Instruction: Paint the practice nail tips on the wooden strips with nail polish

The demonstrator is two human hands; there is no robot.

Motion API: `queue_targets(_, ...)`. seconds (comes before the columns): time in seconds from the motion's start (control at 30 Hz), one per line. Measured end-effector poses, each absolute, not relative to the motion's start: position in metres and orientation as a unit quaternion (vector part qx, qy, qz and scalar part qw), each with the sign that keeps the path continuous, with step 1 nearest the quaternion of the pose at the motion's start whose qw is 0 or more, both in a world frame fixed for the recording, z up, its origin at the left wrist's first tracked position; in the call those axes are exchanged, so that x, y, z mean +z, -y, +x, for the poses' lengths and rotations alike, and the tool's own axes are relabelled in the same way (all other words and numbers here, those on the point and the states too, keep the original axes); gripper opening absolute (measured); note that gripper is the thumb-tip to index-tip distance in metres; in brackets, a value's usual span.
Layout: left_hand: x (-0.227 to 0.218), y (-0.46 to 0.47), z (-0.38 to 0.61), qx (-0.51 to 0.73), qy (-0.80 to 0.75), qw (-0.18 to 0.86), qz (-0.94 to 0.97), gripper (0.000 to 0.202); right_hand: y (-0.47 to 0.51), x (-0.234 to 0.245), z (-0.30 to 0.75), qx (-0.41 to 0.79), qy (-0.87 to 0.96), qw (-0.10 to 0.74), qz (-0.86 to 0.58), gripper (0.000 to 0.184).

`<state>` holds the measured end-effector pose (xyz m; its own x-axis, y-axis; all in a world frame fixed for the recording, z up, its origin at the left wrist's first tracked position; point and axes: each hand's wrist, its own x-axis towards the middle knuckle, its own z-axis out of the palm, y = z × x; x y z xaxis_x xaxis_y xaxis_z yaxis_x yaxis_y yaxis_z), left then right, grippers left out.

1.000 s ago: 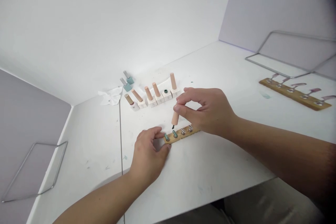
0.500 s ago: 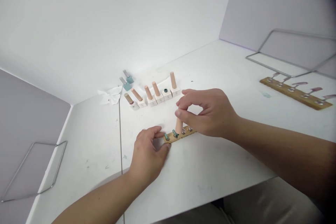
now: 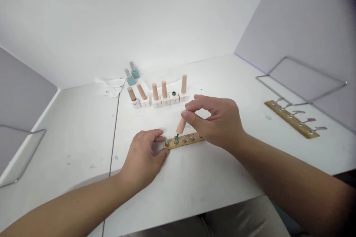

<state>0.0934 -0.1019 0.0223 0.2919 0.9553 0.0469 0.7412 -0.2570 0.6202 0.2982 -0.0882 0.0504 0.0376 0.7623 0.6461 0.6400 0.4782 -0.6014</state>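
My right hand (image 3: 217, 120) pinches a nail polish brush (image 3: 181, 126) by its peach cap. Its green tip touches the second nail tip (image 3: 176, 139) on a narrow wooden nail stand (image 3: 189, 140). The first nail tip (image 3: 167, 142) at the left end is green too; those further right look clear or silvery. My left hand (image 3: 147, 155) grips the stand's left end between thumb and fingers. Behind, an uncapped white bottle (image 3: 174, 98) with a dark green neck stands among capped polish bottles (image 3: 156, 100).
Two teal bottles (image 3: 130, 77) and a crumpled white tissue (image 3: 111, 87) lie at the back left. On the right are another wooden stand (image 3: 292, 118) with pinkish nail tips and a metal wire frame (image 3: 302, 81). A second wire frame (image 3: 33, 152) is at left.
The brush has tilted, and its green tip now shows on the second nail tip. My view has shifted slightly. The left hand keeps its hold on the stand.
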Motion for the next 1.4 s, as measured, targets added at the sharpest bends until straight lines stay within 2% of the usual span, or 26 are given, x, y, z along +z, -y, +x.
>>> queue_targets(0.2,0.023,0.1012,0.0948,0.215,-0.549,0.253,0.767,0.039,0.0879,0.0501,0.2963,0.038,0.686,0.541,-0.486,0.017)
queue_targets(0.63,0.0193,0.102,0.0931,0.231,-0.536,0.26,0.769,0.038,0.0914,0.0501,0.2972,0.074,0.717,0.534,-0.442,0.016)
queue_targets(0.77,0.0183,0.102,0.0932,0.237,-0.532,0.262,0.769,0.037,0.0909,0.0515,0.2972,0.068,0.701,0.546,-0.454,0.013)
queue_targets(0.97,0.0178,0.1025,0.0935,0.236,-0.531,0.261,0.771,0.038,0.0892,0.0524,0.2931,0.049,0.698,0.541,-0.467,0.02)
queue_targets(1.4,0.0155,0.1026,0.0927,0.257,-0.521,0.27,0.768,0.038,0.0924,0.0527,0.2914,0.088,0.697,0.543,-0.461,0.019)
